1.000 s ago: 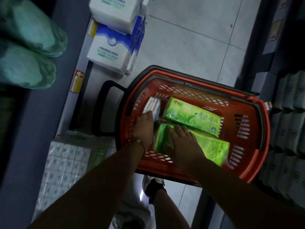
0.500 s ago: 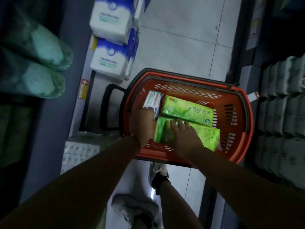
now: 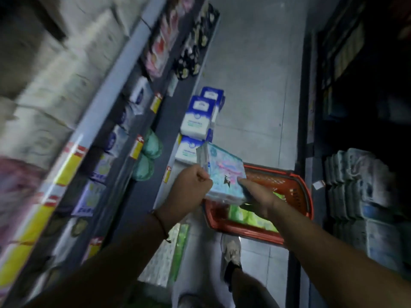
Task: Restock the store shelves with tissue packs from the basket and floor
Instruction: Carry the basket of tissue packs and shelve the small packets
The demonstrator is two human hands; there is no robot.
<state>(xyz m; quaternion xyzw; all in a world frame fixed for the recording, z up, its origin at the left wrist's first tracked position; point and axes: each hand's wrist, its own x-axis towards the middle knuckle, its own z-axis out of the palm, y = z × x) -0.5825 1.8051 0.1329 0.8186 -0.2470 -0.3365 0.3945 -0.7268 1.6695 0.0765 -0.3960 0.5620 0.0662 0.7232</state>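
I hold a pale blue tissue pack (image 3: pixel 224 174) with a cartoon print above the red basket (image 3: pixel 304 196). My left hand (image 3: pixel 192 185) grips its left edge with curled fingers. My right hand (image 3: pixel 258 196) holds the pack's lower right side, its fingers curled under it. Green tissue packs (image 3: pixel 249 217) lie in the basket beneath my hands. The shelves (image 3: pixel 115 90) on the left carry rows of tissue and paper goods, blurred by motion.
Blue-and-white tissue packs (image 3: pixel 195 121) stand on the floor by the left shelf base. A large clear-wrapped multipack (image 3: pixel 164 258) lies on the floor near my feet. Stacked packs (image 3: pixel 360 192) fill the dark right shelf. The grey tiled aisle (image 3: pixel 251 74) runs ahead.
Both hands rose out of the basket with the pale blue pack between them. My view swung up from the basket toward the left shelves.
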